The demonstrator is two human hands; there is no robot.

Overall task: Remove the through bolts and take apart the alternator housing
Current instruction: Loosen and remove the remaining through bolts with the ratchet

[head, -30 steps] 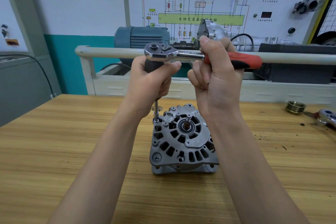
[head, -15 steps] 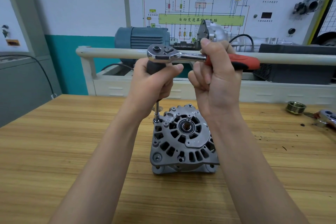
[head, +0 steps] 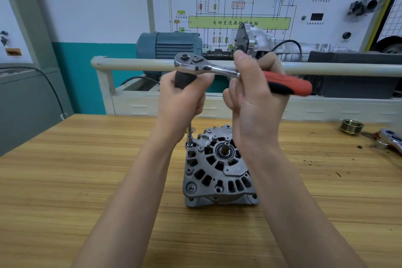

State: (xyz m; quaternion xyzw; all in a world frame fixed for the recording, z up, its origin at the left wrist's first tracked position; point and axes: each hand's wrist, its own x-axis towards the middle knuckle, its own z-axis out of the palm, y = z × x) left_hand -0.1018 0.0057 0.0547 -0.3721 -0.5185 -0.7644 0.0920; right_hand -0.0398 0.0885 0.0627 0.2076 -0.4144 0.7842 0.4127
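Note:
A grey alternator stands on the wooden table, shaft end up. A chrome ratchet with a red handle sits atop a long extension bar, whose socket rests on a through bolt at the housing's upper left. My left hand grips the black upper part of the extension just under the ratchet head. My right hand holds the ratchet handle where chrome meets red.
A pulley and a second ratchet lie at the table's right edge. Behind the table runs a cream rail, with a blue motor and a wiring-diagram board.
The ratchet handle has swung slightly, its red end dropping lower to the right, with my right hand following it. My left hand stays on the extension.

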